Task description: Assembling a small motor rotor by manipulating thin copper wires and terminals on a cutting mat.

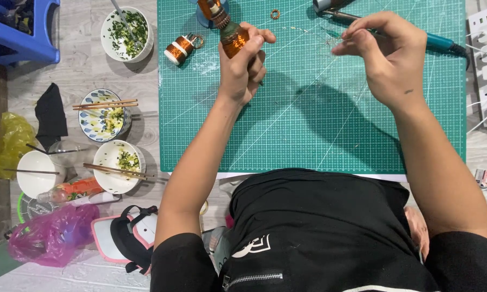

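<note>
1. While my black shirt [330, 227] fills the near edge, the green cutting mat [308, 130] runs out ahead of it, bare in the middle apart from hand shadows.
2. Near left, off the mat: pink plastic bag [51, 235], white bowl with chopsticks [119, 166], plain white bowl [36, 172], patterned bowl with chopsticks [102, 114], yellow bag [8, 143]. All well apart from my hands.
3. My left hand [242, 67] is over the mat's far half, fingers curled tight around the copper wire spool [234, 39]. Nothing sits between the spool and the camera except my own fingers, which cover its lower part.
4. Spool's long axis runs near to far, tilted slightly left. Far end points away from me, meeting a second copper-wound piece [212, 11] at the mat's far edge.
5. My right hand [387, 59] is level with it, well to the right; thumb and fingertips pressed together, pinching a thin strand of wire [324, 40] that's barely visible.
6. Just behind the right hand: soldering iron with teal handle [435, 41], lying left-right.
7. Far left of the spool: small copper coil [178, 48] on the mat's edge, bowl of chopped greens [127, 32] beyond.
8. Far right: white power strip [486, 59].
</note>
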